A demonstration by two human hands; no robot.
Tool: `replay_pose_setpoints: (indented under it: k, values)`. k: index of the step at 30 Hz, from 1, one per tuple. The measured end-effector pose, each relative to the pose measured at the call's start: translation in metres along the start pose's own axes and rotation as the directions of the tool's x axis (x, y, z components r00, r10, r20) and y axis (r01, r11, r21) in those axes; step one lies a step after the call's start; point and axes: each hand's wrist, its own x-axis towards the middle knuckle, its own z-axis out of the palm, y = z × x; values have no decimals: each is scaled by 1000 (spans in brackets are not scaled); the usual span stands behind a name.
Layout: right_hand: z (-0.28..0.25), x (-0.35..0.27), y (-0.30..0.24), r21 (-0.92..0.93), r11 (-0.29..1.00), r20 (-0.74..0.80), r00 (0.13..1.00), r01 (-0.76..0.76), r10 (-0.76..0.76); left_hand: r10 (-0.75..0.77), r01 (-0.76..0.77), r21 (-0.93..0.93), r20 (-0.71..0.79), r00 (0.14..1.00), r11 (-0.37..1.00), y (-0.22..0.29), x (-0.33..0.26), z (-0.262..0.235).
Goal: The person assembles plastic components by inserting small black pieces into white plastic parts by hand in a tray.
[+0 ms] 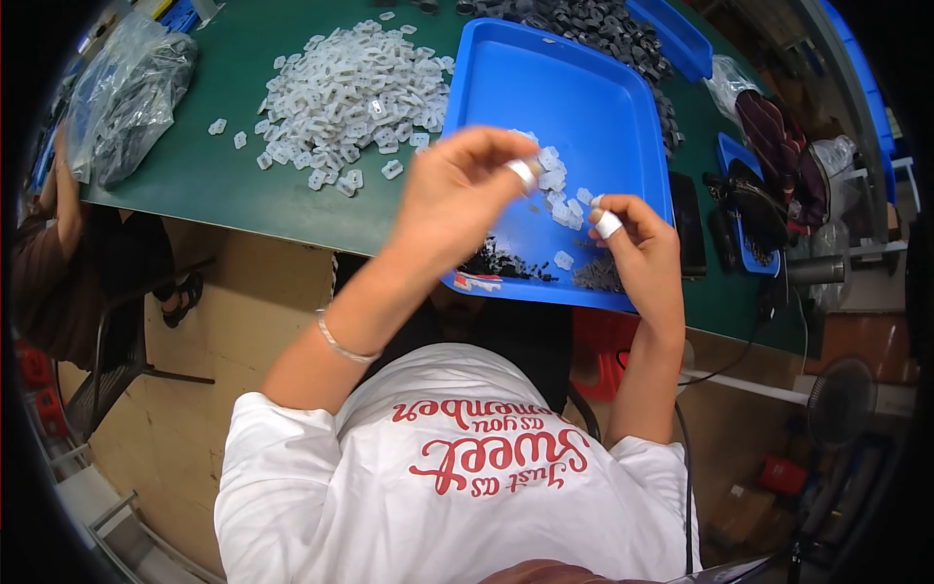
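Note:
My left hand (457,190) is raised over the near left part of a blue tray (550,83), thumb and forefinger brought together and slightly blurred. White tape wraps its thumb. Opposite it, my right hand (644,255) is above the tray's right side in a pinch, also with tape on the thumb. Whatever either pinch holds is too small to make out. Between the hands, several translucent white plastic pieces (553,180) lie in the tray. Small black parts (506,261) and small grey parts (598,273) lie along its near edge.
A large heap of white plastic pieces (355,92) covers the green table (224,180) left of the tray. Dark parts (613,34) are piled behind it. A clear plastic bag (136,92) lies far left, near another person's arm (66,200). A smaller blue tray (754,219) stands right.

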Motion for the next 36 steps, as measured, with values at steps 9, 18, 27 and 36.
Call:
replay_pose_setpoints:
  k: [9,18,27,36]
  values:
    - [-2,-11,2,-460,869,227,971,180,-81,580,-228,957,84,810,180,30,51,-123]
    - [32,-4,-4,-370,852,445,876,369,-186,414,-466,868,367,833,169,13,38,-51]
    - [58,3,-5,-323,829,527,814,456,-243,193,-580,767,547,815,274,-23,54,-24]
    - [50,0,-6,-236,920,484,859,313,-168,153,-589,792,569,808,160,-41,72,-18]
